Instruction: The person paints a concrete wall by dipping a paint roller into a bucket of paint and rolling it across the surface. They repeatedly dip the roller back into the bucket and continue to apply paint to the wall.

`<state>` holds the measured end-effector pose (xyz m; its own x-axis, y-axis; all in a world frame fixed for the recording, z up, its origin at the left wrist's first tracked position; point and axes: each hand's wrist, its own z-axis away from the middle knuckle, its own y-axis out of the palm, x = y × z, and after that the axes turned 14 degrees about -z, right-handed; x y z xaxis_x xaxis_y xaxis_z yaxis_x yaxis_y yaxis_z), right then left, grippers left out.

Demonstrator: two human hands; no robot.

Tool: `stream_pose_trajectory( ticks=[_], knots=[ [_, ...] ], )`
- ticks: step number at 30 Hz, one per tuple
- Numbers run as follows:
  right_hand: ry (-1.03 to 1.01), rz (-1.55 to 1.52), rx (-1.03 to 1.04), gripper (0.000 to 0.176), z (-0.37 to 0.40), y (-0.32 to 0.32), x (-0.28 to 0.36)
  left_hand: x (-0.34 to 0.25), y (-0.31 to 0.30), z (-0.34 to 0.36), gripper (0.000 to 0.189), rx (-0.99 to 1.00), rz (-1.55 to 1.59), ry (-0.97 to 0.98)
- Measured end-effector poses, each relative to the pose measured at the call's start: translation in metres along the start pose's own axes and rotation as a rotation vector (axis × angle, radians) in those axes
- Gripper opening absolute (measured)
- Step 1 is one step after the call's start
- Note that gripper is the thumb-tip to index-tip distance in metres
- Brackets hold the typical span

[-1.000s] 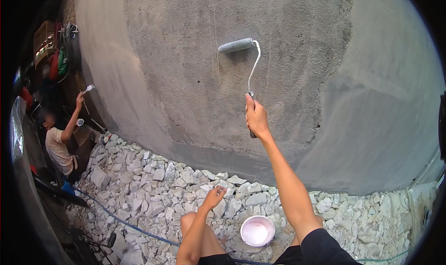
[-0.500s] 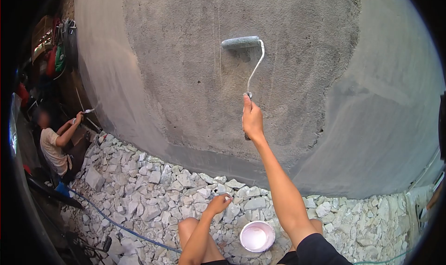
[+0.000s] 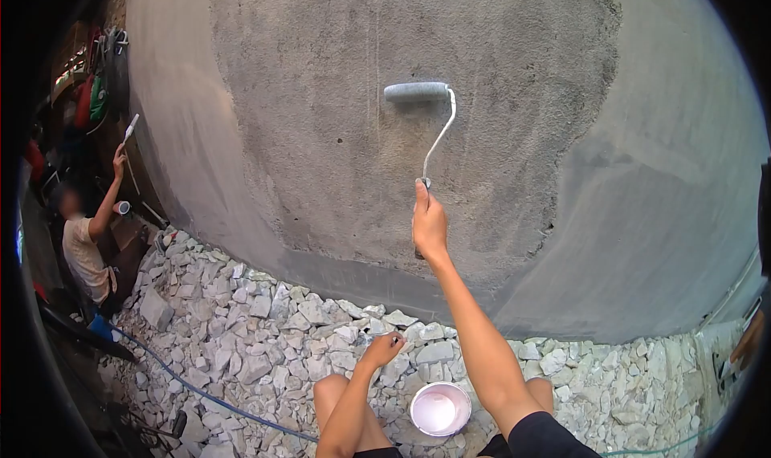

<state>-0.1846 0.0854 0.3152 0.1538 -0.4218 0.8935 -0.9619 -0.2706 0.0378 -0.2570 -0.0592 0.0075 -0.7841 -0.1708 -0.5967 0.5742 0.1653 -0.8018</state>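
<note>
A paint roller with a grey-white sleeve and a bent white frame lies against the rough grey wall. My right hand is wrapped round its dark handle, thumb up along it. Lower down, my left hand is held curled above the stones, near my knee; whether anything small sits in its fingers cannot be made out. Between my legs a white bucket with pale liquid in it rests on the stones.
Broken stones cover the ground along the wall's base. A blue hose crosses them. At the left a seated person holds up a brush and a small cup. Part of another person shows at the right edge.
The roller and my right hand have moved down a little on the wall. The person at the left has raised the brush. My left hand has barely moved.
</note>
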Motion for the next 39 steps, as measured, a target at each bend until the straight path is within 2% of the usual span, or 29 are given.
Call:
stream_pose_trajectory(
  ticks=[3,6,10,12,15,20,24,26,29,30,31,37,39],
  knots=[
    [0.061,-0.073,0.017,0.063,-0.004,0.001,0.004,-0.002,0.007,-0.002,0.037,-0.032,0.014,0.029],
    [-0.06,-0.109,-0.014,0.058,0.001,-0.002,-0.017,-0.005,0.009,-0.004,0.039,0.007,0.001,0.022],
    [-0.005,-0.124,0.018,0.057,0.02,-0.015,-0.028,-0.002,0.013,-0.005,0.039,0.025,-0.001,0.022],
    [0.185,-0.258,0.097,0.053,0.031,-0.024,-0.007,-0.003,0.011,-0.004,0.039,-0.003,0.009,0.038],
    [0.17,-0.428,0.154,0.049,0.022,-0.032,0.015,0.001,0.013,-0.006,0.039,0.003,0.007,0.031],
    [0.068,-0.26,0.117,0.049,-0.003,-0.044,0.05,0.0,0.01,-0.006,0.037,0.025,0.02,0.015],
    [0.021,-0.177,0.082,0.052,-0.008,-0.04,0.015,0.002,0.016,-0.01,0.037,0.017,0.021,0.012],
    [-0.028,-0.053,0.025,0.062,0.0,-0.038,-0.017,0.004,0.021,-0.013,0.036,0.019,0.019,-0.002],
    [-0.002,-0.027,-0.026,0.064,0.015,-0.032,-0.053,0.005,0.021,-0.013,0.036,0.024,0.025,-0.014],
    [-0.098,-0.082,-0.041,0.058,0.016,-0.028,-0.058,0.005,0.02,-0.014,0.036,0.025,0.028,-0.014],
    [-0.096,-0.084,-0.04,0.058,0.016,-0.028,-0.062,0.005,0.02,-0.013,0.036,0.026,0.027,-0.017],
    [0.154,-0.353,0.087,0.055,0.006,-0.011,0.011,0.001,0.01,-0.008,0.039,0.084,0.008,-0.026],
    [0.177,-0.456,0.128,0.053,-0.002,-0.004,0.022,0.004,0.015,-0.008,0.035,-0.019,0.028,0.016]
  ],
)
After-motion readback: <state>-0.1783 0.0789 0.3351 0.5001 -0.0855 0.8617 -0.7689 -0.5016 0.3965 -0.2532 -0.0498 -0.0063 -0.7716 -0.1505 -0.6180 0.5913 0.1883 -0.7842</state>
